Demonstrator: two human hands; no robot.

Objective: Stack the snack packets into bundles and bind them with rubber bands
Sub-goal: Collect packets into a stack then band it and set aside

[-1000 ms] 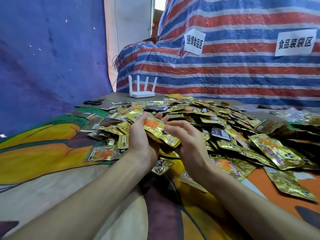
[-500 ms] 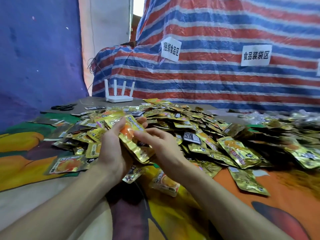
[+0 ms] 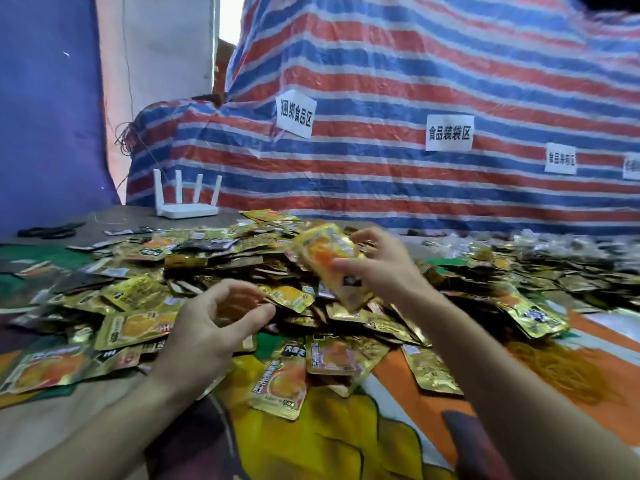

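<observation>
A wide heap of gold and orange snack packets (image 3: 242,271) covers the colourful cloth in front of me. My right hand (image 3: 384,268) grips a small stack of packets (image 3: 325,254) and holds it above the middle of the heap; the stack is blurred. My left hand (image 3: 214,327) hovers lower and to the left, over the near edge of the heap, with fingers and thumb curved into a loose C and nothing in them. A tangle of yellowish rubber bands (image 3: 561,368) lies on the cloth at the right.
A white router (image 3: 187,204) with several antennas stands at the back left, with black scissors (image 3: 48,232) further left. A striped tarp (image 3: 381,174) with paper labels rises behind the table. More dark packets (image 3: 571,268) lie at the far right.
The stack has passed from my left hand to my right hand, which has lifted it up and to the right. My left hand has let go and dropped lower. The view has swung right.
</observation>
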